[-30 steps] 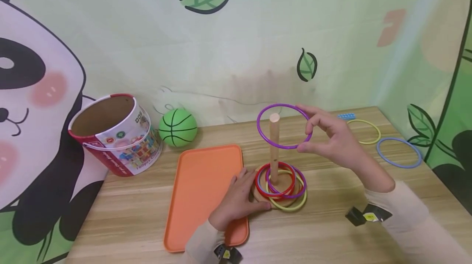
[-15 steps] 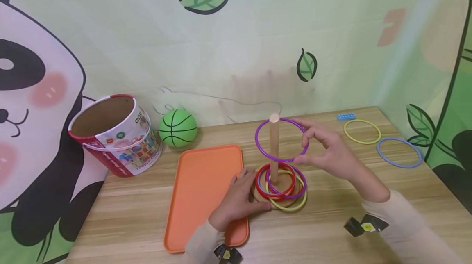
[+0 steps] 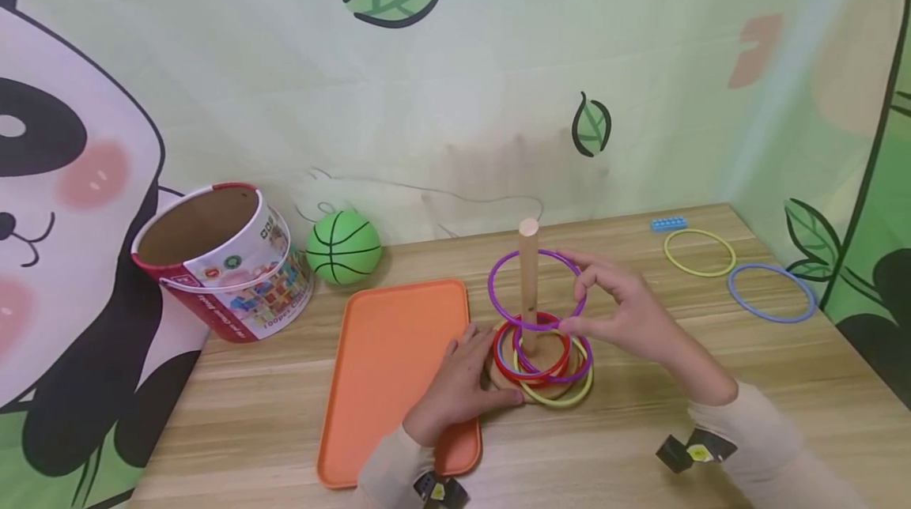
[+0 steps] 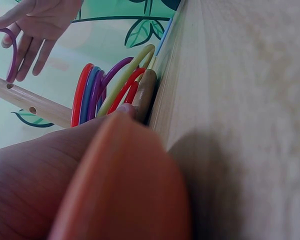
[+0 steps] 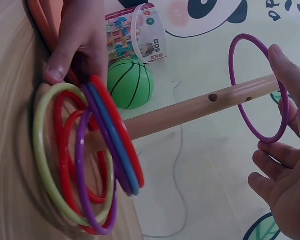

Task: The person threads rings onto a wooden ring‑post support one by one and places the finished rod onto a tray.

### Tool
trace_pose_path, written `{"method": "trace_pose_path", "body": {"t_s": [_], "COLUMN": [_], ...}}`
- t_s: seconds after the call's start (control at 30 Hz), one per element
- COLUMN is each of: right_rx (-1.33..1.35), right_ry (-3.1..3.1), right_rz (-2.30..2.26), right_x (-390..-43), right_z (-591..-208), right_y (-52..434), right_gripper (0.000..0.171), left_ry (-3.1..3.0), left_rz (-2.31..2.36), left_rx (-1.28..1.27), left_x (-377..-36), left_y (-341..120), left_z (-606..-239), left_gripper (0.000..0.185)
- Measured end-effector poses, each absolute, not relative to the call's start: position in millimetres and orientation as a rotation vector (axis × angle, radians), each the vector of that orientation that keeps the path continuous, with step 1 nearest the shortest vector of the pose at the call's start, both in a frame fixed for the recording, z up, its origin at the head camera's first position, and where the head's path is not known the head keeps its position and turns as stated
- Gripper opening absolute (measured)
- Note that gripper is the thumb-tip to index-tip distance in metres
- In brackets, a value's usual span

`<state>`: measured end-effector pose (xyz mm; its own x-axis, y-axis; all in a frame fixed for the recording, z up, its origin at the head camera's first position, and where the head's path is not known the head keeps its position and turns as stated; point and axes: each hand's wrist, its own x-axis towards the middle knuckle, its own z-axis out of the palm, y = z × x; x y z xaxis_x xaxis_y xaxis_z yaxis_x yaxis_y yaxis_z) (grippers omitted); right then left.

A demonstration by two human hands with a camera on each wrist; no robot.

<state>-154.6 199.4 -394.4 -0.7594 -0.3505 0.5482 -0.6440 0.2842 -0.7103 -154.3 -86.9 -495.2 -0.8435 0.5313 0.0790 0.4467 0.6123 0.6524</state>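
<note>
Purple plastic, a thin purple ring, sits round the upper half of the wooden peg, held level there by the right hand. Its grip is a light pinch, thumb and fingertips closed on the ring's near edge, the other fingers spread. At the foot of the peg lies a stack of rings in red, blue, purple and yellow, resting on the round wooden base. The left hand lies just left of the peg with straight fingers pressing on the base edge; it grips nothing.

To do this step well, I would judge the ring should be kept flat and centred on the peg so it does not snag, and let go low, close above the stack, while the left hand steadies the base.

Left of the peg lies an orange tray; further left a green ball and a tilted paper bucket. Its label carries pictures and a line of print too small to read. Well right of the peg, a yellow ring, a blue ring and a small blue block lie on the worktop.
</note>
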Motion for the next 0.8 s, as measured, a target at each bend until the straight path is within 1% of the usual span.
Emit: {"method": "trace_pose_path", "body": {"t_s": [0.43, 0.63, 0.8], "right_rx": [0.866, 0.815, 0.82], "right_ry": [-2.346, -2.428, -2.485], "right_rz": [1.498, 1.545, 1.549], "right_x": [-150.7, -149.9, -151.5], "right_z": [-422.5, -436.5, -447.7], "right_y": [195.7, 195.9, 196.6], "right_gripper": [0.038, 0.034, 0.031], "left_ry": [2.707, 2.717, 2.717], "left_rz": [1.07, 1.056, 1.069], "left_rx": [0.855, 0.852, 0.861], "left_x": [-156.4, -156.2, -155.9], "left_y": [-86.6, -86.0, -86.2], "left_z": [-496.9, -497.2, -496.5], "left_gripper": [0.104, 0.1, 0.102]}}
